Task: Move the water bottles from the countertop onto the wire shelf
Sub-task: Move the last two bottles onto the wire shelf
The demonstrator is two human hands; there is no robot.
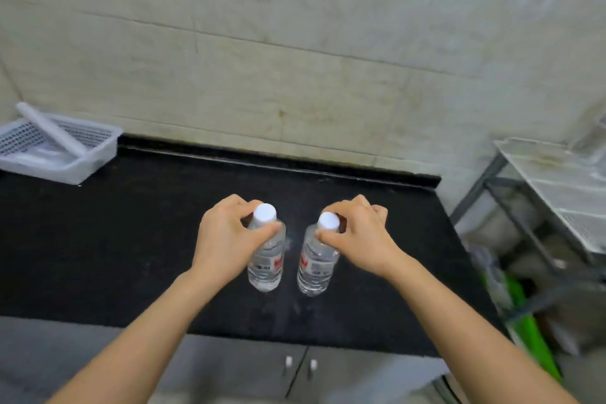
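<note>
Two clear water bottles (265, 259) (316, 267), white caps, labels white with red patch; worktop (98, 239) black, faintly speckled; white perforated basket (59, 147) at its far left corner; wire shelf (564, 187) pale grey; wall tiles off-white, stained; green item (524, 331) beside right edge.

Bare black surface (131, 256) is lying open around both bottles; only a white perforated plastic basket (62, 151) is occupying its far-left corner.
</note>
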